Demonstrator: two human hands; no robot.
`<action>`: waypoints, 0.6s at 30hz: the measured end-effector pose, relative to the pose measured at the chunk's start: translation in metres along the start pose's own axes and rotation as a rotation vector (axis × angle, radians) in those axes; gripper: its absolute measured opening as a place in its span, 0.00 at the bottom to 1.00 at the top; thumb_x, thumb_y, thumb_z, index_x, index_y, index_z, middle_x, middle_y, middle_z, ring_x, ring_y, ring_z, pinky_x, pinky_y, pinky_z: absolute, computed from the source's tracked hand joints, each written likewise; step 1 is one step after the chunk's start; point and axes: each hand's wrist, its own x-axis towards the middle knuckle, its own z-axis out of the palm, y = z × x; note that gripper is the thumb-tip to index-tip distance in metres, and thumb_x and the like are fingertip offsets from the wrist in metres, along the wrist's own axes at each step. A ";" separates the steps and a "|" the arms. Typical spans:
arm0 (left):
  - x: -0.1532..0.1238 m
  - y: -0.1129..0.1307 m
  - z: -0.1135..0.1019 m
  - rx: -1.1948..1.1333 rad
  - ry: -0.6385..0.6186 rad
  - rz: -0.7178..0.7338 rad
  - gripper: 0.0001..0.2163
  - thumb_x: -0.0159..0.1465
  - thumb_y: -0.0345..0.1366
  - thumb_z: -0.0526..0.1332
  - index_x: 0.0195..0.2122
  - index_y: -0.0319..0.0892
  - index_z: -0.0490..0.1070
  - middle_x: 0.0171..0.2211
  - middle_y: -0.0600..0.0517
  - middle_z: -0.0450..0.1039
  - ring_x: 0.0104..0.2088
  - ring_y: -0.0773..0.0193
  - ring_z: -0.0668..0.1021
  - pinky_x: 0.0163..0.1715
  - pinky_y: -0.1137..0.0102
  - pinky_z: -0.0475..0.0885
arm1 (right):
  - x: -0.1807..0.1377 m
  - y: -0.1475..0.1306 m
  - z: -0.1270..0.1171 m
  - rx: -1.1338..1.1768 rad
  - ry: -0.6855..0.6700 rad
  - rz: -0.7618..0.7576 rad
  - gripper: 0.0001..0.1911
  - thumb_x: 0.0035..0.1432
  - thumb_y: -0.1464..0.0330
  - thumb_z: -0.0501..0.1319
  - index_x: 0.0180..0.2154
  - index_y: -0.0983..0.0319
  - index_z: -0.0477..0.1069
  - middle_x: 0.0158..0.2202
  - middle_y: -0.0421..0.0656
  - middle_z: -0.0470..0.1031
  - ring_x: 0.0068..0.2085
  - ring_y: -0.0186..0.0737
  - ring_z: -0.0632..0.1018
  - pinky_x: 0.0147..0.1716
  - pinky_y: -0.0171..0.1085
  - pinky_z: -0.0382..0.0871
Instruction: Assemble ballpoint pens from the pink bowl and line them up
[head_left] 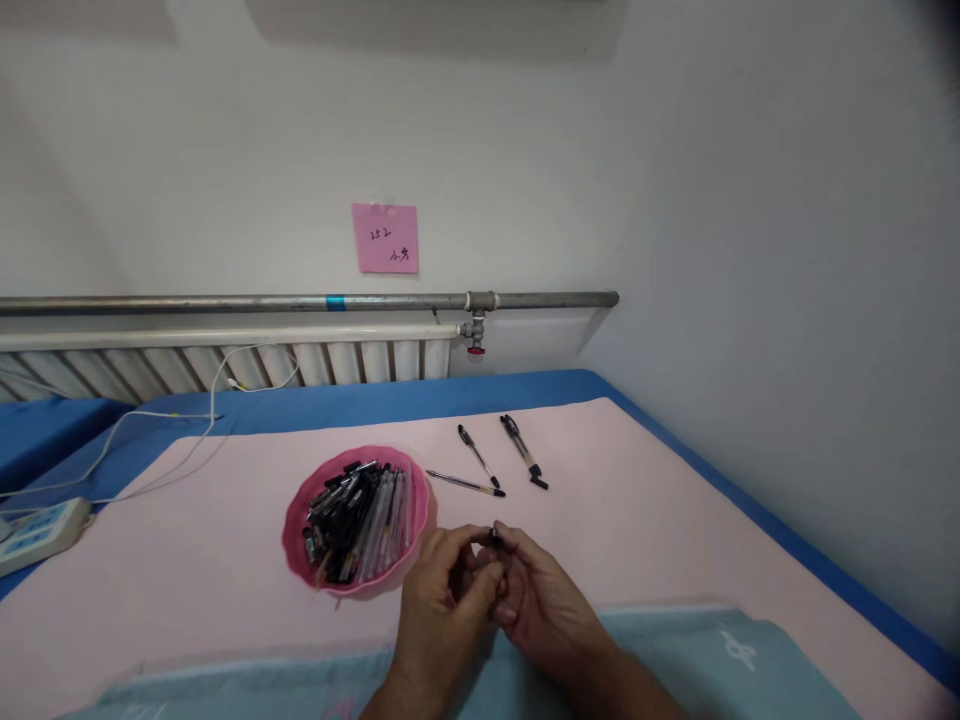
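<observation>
My left hand [448, 597] and my right hand [541, 597] meet near the front edge of the pink mat, fingers pinched together. Between their fingertips shows a small black piece [495, 538], mostly hidden; it looks like a pen part, but which one I cannot tell. To the left of my hands is a pink scalloped bowl [291, 545] holding black pen parts and clear pen barrels. Beyond my fingers lie a capped pen [478, 457], a slim pen or refill [465, 484], what look like two pens side by side [520, 445] and a short black cap [538, 482].
A pink mat [630, 500] covers the blue table surface [375, 402]. Light-blue cloth [675, 650] lies along the near edge. At far left sits a power strip [45, 535] with white cables [161, 414]. Behind are a radiator [337, 362], a metal pipe [187, 305] and a valve [476, 335].
</observation>
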 end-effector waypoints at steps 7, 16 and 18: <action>0.002 0.002 -0.002 0.009 0.021 0.016 0.10 0.55 0.36 0.61 0.39 0.46 0.75 0.32 0.50 0.73 0.31 0.62 0.74 0.31 0.69 0.68 | -0.001 0.007 0.001 -0.368 0.073 -0.128 0.18 0.50 0.54 0.58 0.28 0.64 0.70 0.21 0.40 0.71 0.20 0.30 0.69 0.14 0.26 0.53; 0.000 -0.002 0.003 -0.222 -0.003 -0.160 0.07 0.56 0.38 0.60 0.33 0.41 0.70 0.29 0.50 0.73 0.27 0.64 0.75 0.28 0.70 0.70 | 0.043 -0.031 -0.010 -1.221 0.296 -0.720 0.09 0.54 0.70 0.54 0.37 0.60 0.71 0.43 0.47 0.73 0.48 0.48 0.67 0.49 0.43 0.57; 0.001 -0.005 0.004 -0.256 -0.023 -0.204 0.07 0.56 0.38 0.60 0.31 0.40 0.69 0.27 0.51 0.73 0.26 0.65 0.74 0.27 0.71 0.69 | 0.057 -0.032 -0.010 -1.362 0.262 -0.759 0.12 0.50 0.76 0.55 0.35 0.60 0.72 0.41 0.48 0.74 0.47 0.49 0.66 0.51 0.45 0.54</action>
